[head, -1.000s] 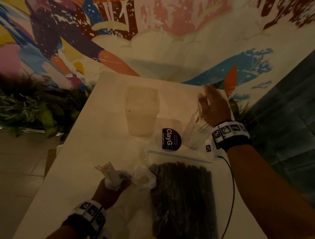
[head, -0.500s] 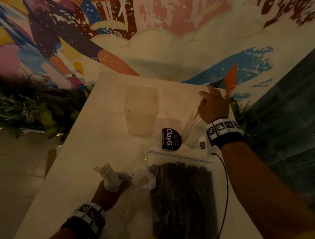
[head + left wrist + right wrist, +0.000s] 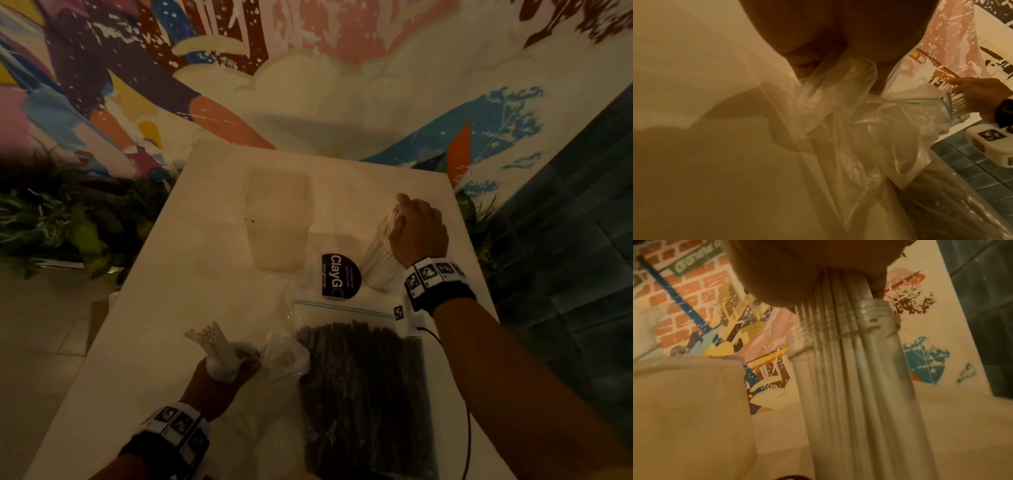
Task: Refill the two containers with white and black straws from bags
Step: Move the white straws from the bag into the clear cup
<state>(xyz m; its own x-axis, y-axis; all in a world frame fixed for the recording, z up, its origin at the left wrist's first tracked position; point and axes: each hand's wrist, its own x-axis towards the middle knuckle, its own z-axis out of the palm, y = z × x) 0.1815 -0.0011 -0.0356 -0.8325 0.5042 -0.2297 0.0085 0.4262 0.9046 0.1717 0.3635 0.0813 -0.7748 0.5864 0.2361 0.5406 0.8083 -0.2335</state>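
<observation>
Right hand (image 3: pixel 419 233) presses white straws (image 3: pixel 378 260) into the jar (image 3: pixel 869 369) beside the empty square container (image 3: pixel 277 219); left hand (image 3: pixel 219 380) grips the white-straw bag (image 3: pixel 222 363). Black straws (image 3: pixel 363 394) remain bagged near that container.

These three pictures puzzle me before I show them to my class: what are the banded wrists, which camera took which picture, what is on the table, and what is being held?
No machine here: a person wears a head camera and a patterned camera band on each wrist. The head view looks down at a white table. The left hand grips white straws through a clear bag; its wrist view shows mostly crumpled plastic. The right hand holds white straws in a clear jar, seen close in its wrist view. Also there: a bag of black straws and an empty square container.
</observation>
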